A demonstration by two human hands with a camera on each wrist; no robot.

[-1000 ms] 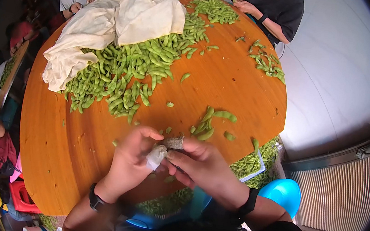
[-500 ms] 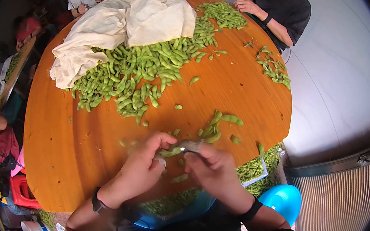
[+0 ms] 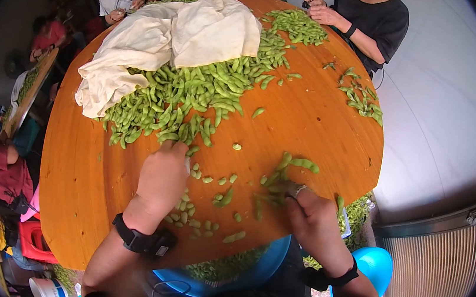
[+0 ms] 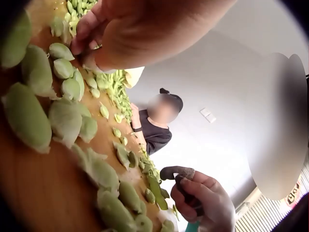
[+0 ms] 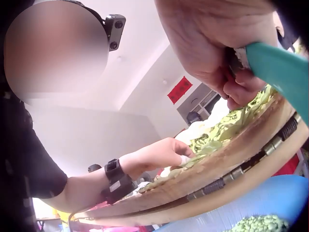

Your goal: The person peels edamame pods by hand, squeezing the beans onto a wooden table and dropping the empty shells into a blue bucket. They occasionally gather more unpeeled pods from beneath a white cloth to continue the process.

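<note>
In the head view my left hand [image 3: 162, 181] reaches across the table, fingertips down at the near edge of a heap of green soybean pods [image 3: 197, 90]. White wrapping shows on one of its fingers; I cannot tell whether it pinches a pod. My right hand [image 3: 319, 224] is curled round a tool with a teal handle [image 5: 277, 65], whose working end is hidden. A grey cover [image 4: 185, 171] sits on one finger of that hand. Blurred green pods [image 3: 270, 200] lie beside its fingertips. Pale shelled beans [image 3: 182, 216] are scattered between the hands.
A cream cloth [image 3: 216, 33] covers part of the heap on the round wooden table [image 3: 108, 192]. Below the near edge is a blue basin [image 3: 275, 260] with green beans inside. Another person [image 3: 372, 22] sits at the far right, near some loose pods [image 3: 365, 102].
My hands were together over a pod and have parted. The left has gone forward to the heap; the right has moved right, beside the loose pods. Shelled beans beneath are now uncovered.
</note>
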